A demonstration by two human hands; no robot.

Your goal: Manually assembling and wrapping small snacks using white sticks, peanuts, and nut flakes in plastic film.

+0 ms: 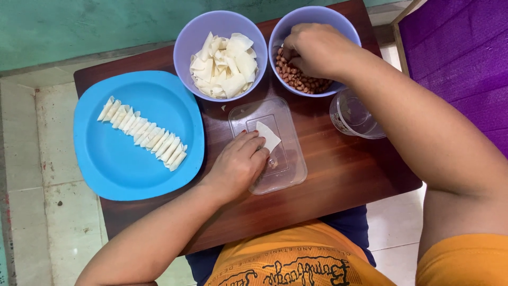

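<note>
My left hand (239, 163) rests on a clear plastic lid (286, 175) in the middle of the small dark wooden table (338, 169), its fingers pinching a white pastry wrapper (268, 135) with a peanut by the fingertips. My right hand (312, 48) reaches into the right purple bowl (346, 26), fingers closed among the peanuts (298, 80). The left purple bowl (185, 47) holds a pile of white wrapper pieces (225, 66).
A blue plate (116, 169) on the left carries a diagonal row of several folded white rolls (144, 133). A clear glass (355, 114) lies beside the peanut bowl. Purple cloth (460, 58) sits at the right, tiled floor around the table.
</note>
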